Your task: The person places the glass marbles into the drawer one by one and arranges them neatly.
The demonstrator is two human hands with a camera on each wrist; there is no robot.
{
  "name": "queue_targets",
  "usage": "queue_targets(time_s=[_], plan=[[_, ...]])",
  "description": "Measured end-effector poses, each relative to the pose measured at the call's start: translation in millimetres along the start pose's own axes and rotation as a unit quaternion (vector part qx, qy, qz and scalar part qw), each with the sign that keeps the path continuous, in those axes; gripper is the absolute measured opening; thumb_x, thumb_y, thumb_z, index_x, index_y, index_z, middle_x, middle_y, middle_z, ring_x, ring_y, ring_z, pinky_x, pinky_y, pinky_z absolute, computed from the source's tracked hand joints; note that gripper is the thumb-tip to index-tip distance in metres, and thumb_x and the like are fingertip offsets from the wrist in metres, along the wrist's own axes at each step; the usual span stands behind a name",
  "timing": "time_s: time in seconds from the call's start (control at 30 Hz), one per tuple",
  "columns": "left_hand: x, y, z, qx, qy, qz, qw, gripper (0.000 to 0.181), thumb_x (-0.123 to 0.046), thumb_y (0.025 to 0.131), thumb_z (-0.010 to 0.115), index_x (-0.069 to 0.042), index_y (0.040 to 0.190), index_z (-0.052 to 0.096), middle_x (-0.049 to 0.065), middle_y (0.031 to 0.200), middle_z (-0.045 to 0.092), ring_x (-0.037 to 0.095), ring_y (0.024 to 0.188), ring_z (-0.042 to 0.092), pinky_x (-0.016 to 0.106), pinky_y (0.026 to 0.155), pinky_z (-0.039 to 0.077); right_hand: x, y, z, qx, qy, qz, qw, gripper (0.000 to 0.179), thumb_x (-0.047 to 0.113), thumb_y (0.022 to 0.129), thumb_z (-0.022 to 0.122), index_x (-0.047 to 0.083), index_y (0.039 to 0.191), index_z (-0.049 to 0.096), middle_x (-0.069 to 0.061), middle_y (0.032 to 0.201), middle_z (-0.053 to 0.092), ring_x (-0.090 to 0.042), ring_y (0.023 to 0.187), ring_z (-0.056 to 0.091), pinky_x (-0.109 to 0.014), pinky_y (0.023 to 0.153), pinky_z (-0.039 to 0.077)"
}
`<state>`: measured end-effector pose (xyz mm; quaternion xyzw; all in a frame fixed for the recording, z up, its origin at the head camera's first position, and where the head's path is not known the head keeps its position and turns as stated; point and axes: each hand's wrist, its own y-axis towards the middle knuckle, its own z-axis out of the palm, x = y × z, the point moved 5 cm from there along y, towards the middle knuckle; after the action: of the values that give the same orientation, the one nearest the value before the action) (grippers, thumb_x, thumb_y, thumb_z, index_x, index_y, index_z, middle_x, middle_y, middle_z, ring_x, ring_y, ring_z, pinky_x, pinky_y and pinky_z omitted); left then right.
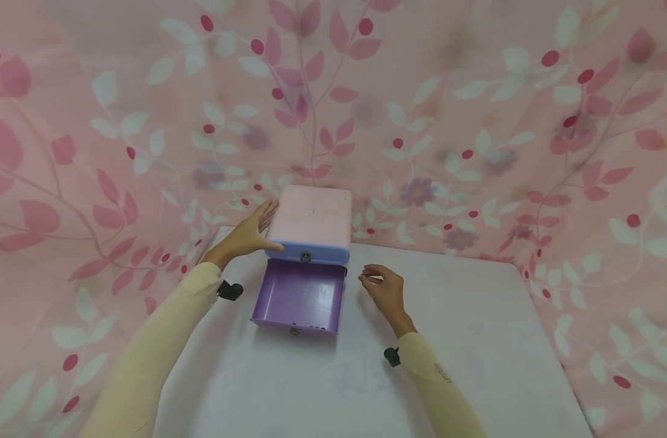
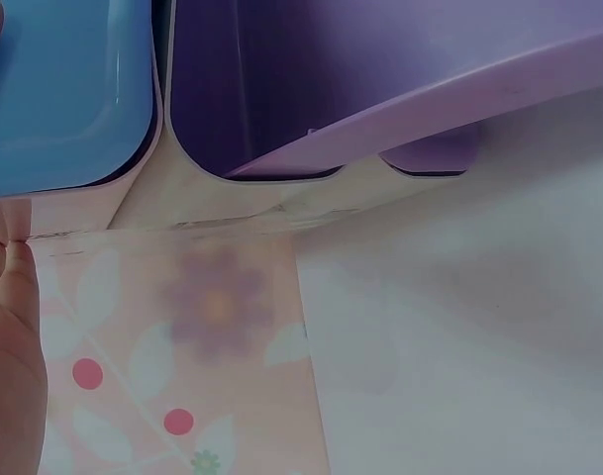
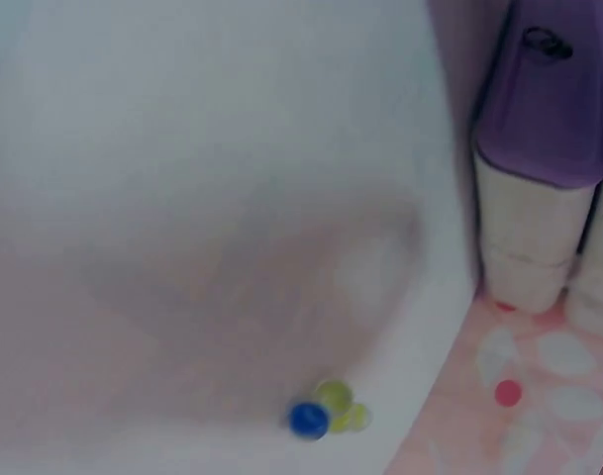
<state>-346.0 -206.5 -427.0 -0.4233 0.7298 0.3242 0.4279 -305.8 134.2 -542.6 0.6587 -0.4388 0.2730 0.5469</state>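
Note:
A small plastic drawer cabinet (image 1: 311,213) with a pink top stands near the back of the white table. Its blue upper drawer (image 1: 285,251) is closed, while the purple drawer (image 1: 300,292) below is pulled out with a bare interior. My left hand (image 1: 249,234) rests against the cabinet's left side, fingers straight and thumb at the blue front. Right of the purple drawer, my right hand (image 1: 387,292) hovers with fingers loosely bent and nothing visible between them. Small blue (image 3: 309,421) and yellow (image 3: 334,397) round pieces show in the right wrist view; the head view hides them.
Pink floral cloth (image 1: 421,140) hangs behind and on both sides of the table. White table surface (image 1: 459,328) extends right of the cabinet and in front of it. Small round metal knobs (image 1: 306,257) stick out from the drawer fronts.

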Motion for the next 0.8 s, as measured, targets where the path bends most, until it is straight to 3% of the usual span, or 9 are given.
queue_targets(time_s=[0.2,0.3,0.53,0.8], plan=[[1.3,0.9,0.4,0.004,0.004,-0.003,1.0,0.127,-0.012,0.071,0.089,-0.013,0.157,-0.005,0.009,0.163,0.006,0.025,0.148,0.01,0.043,0.119,0.015,42,-1.8,15,0.008,0.015,-0.07,0.9974,0.025,-0.016,0.073,0.076,-0.012,0.097,0.068,-0.026,0.088,0.069,-0.039,0.077,0.07,-0.037,0.07,0.06],[0.8,0.8,0.3,0.005,0.001,-0.004,1.0,0.127,-0.012,0.071,0.089,-0.013,0.157,-0.005,0.008,0.163,0.006,0.024,0.148,0.01,0.042,0.119,0.015,63,-2.3,19,0.019,0.03,-0.082,0.996,0.026,-0.021,0.073,0.073,-0.017,0.098,0.066,-0.031,0.089,0.067,-0.043,0.078,0.068,-0.042,0.07,0.059],[2.5,2.8,0.5,0.009,0.003,-0.01,0.9999,0.127,-0.012,0.072,0.088,-0.014,0.156,-0.007,0.008,0.163,0.004,0.023,0.148,0.01,0.04,0.119,0.015,75,-4.2,34,0.032,0.059,-0.099,0.9928,0.026,-0.023,0.072,0.072,-0.02,0.096,0.065,-0.033,0.091,0.066,-0.046,0.08,0.067,-0.044,0.071,0.059],[27.5,14.1,-3.7,-0.006,0.009,0.001,0.9999,0.13,-0.016,0.069,0.09,-0.018,0.157,-0.005,0.001,0.163,0.006,0.019,0.147,0.011,0.039,0.119,0.015,86,-6.7,48,0.048,0.078,-0.117,0.9889,0.025,-0.022,0.071,0.073,-0.018,0.095,0.066,-0.033,0.091,0.066,-0.044,0.076,0.068,-0.047,0.069,0.059]])
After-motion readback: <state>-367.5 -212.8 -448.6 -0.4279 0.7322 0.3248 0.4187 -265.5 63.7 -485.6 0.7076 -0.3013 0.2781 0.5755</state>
